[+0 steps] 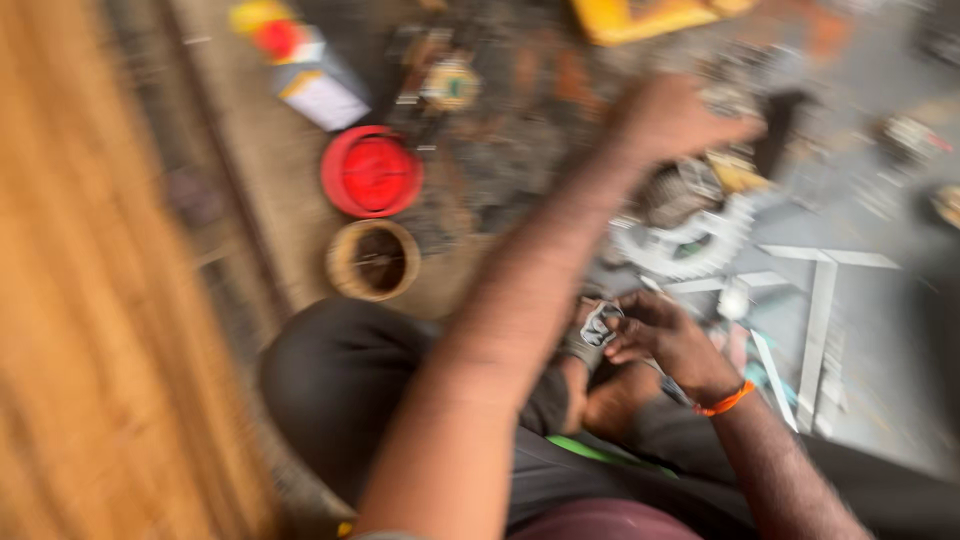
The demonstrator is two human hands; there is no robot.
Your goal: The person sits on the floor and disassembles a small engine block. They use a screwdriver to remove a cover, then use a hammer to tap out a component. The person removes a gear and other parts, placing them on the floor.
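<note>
The picture is blurred by motion. My left hand point(668, 118) is stretched far out over a heap of dirty metal parts point(520, 140), fingers spread, with nothing seen in it. My right hand point(660, 335), with an orange band point(727, 401) at the wrist, is close to my lap and grips a small grey metal part point(597, 325); a thin tool shaft point(668, 383) runs under the hand. A white toothed sprocket point(690, 245) lies on the floor between the two hands.
A red round lid point(371, 172) and a tan round tub point(373, 260) sit at the left of the parts. A white box point(322, 92) lies behind them, a yellow object point(640, 18) at the top. Pale metal strips point(822, 300) lie at right. A wooden surface point(90, 300) fills the left.
</note>
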